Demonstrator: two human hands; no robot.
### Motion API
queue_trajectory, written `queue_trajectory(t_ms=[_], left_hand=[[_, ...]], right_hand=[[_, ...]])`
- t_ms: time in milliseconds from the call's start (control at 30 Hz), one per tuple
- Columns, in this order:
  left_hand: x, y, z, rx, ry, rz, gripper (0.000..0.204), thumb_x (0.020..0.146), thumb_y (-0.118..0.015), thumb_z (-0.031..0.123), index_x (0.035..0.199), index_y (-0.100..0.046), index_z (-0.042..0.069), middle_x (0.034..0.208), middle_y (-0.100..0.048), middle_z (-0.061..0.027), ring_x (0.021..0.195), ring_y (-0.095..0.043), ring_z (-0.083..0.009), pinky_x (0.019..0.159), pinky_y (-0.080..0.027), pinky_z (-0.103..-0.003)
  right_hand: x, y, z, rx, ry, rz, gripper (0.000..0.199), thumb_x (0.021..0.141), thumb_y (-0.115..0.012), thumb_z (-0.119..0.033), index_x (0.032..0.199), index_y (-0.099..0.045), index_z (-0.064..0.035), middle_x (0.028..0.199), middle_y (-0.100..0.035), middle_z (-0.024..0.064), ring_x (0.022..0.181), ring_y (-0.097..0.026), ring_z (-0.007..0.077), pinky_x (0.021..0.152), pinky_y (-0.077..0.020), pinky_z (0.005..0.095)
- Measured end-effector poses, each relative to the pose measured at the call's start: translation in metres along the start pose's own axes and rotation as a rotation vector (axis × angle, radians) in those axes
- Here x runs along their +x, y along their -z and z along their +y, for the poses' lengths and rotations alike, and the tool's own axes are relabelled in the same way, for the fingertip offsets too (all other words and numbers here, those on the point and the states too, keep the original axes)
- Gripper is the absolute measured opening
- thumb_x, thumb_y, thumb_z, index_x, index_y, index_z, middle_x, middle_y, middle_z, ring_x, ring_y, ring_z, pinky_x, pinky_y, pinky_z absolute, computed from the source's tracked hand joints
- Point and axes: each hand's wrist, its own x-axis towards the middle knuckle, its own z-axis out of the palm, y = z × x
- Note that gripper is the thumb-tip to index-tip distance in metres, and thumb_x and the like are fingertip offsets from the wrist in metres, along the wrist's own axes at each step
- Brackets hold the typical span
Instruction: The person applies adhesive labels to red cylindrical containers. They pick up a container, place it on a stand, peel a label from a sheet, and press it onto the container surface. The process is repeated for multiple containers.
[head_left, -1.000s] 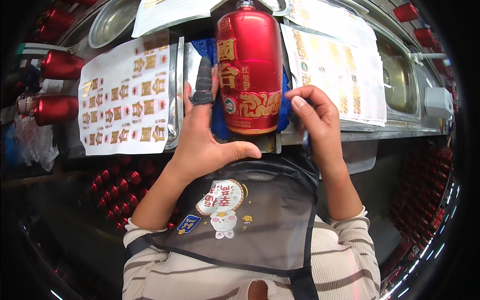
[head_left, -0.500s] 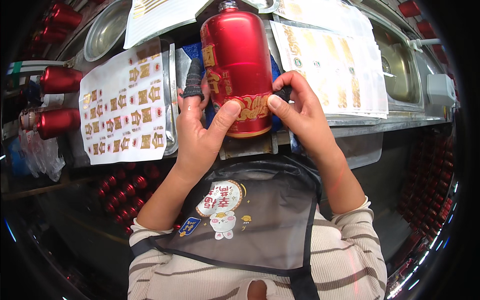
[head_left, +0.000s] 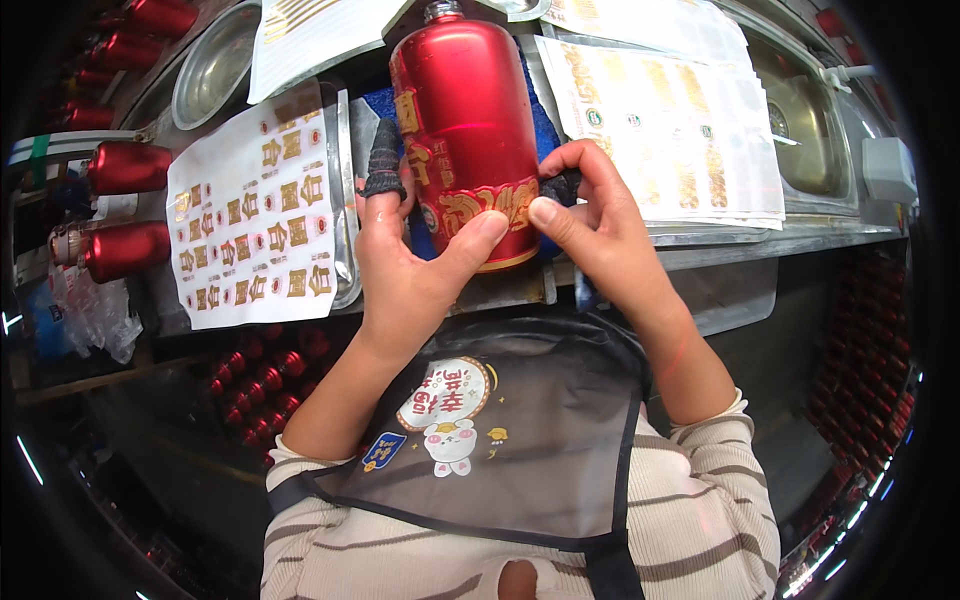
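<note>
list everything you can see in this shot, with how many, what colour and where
red bottle: one, glossy red with gold decals, lying on the bench between both hands
blue pad: one, blue, under the bottle
decal sheets: several, white with gold and red decals, left, top and right of the bottle
metal trays: at least two, steel, under the sheets
round bowl: one, steel, upper left
other bottles: several, red, far left
bottles below the bench: many, red
apron: one, dark
left hand: thumb on the bottle, dark cot on one finger
right hand: thumb on the bottle's lower decal
</note>
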Motion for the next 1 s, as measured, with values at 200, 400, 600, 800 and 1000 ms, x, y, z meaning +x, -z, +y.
queue_trajectory(t_ms=[200, 400, 600, 800, 1000], left_hand=[[-0.004, 0.028, -0.02, 0.142, -0.093, -0.212, 0.106, 0.066, -0.092, 0.026, 0.145, -0.031, -0.011, 0.146, -0.044, -0.0227, 0.137, -0.044, -0.027, 0.114, -0.032, -0.038], [-0.003, 0.021, -0.03, 0.297, -0.204, -0.089, 0.101, 0.067, -0.089, 0.025, 0.147, -0.035, -0.005, 0.147, -0.046, -0.0195, 0.14, -0.042, -0.029, 0.116, -0.025, -0.041], [-0.003, 0.021, -0.029, 0.548, -0.387, -0.108, 0.107, 0.065, -0.09, 0.035, 0.146, -0.035, -0.006, 0.145, -0.049, -0.0193, 0.143, -0.039, -0.03, 0.119, 0.004, -0.054], [0.004, 0.028, -0.028, 0.472, -0.259, -0.219, 0.1, 0.067, -0.088, 0.037, 0.143, -0.038, -0.006, 0.146, -0.048, -0.0201, 0.148, -0.028, -0.0278, 0.117, 0.008, -0.056], [0.007, 0.025, -0.03, 0.348, -0.219, -0.192, 0.09, 0.069, -0.086, 0.036, 0.141, -0.046, 0.002, 0.148, -0.048, -0.0169, 0.148, -0.028, -0.0265, 0.119, 0.008, -0.053]], right_hand=[[-0.007, 0.011, -0.035, 0.398, -0.125, 0.131, 0.018, 0.088, -0.064, -0.005, 0.105, -0.059, -0.0025, 0.094, -0.059, 0.0022, 0.086, -0.059, 0.0067, 0.076, -0.0495, 0.0235], [-0.006, -0.063, -0.035, -0.682, 0.752, 0.144, 0.027, 0.076, -0.07, -0.001, 0.102, -0.061, -0.0001, 0.089, -0.063, 0.0136, 0.079, -0.065, 0.0285, 0.072, -0.0528, 0.0341], [-0.016, -0.008, -0.018, -0.28, 0.197, 0.312, 0.019, 0.087, -0.07, -0.006, 0.102, -0.061, 0.0009, 0.09, -0.064, 0.0051, 0.08, -0.06, 0.0101, 0.071, -0.0499, 0.0256], [-0.029, -0.014, -0.021, -0.18, 0.358, 0.29, 0.027, 0.087, -0.073, -0.003, 0.109, -0.057, 0.0022, 0.095, -0.063, 0.0046, 0.082, -0.057, 0.0062, 0.072, -0.0481, 0.0204], [-0.019, -0.003, -0.011, -0.193, 0.221, 0.322, 0.019, 0.09, -0.068, -0.003, 0.105, -0.058, 0.0016, 0.094, -0.063, 0.006, 0.08, -0.059, 0.0076, 0.071, -0.049, 0.021]])
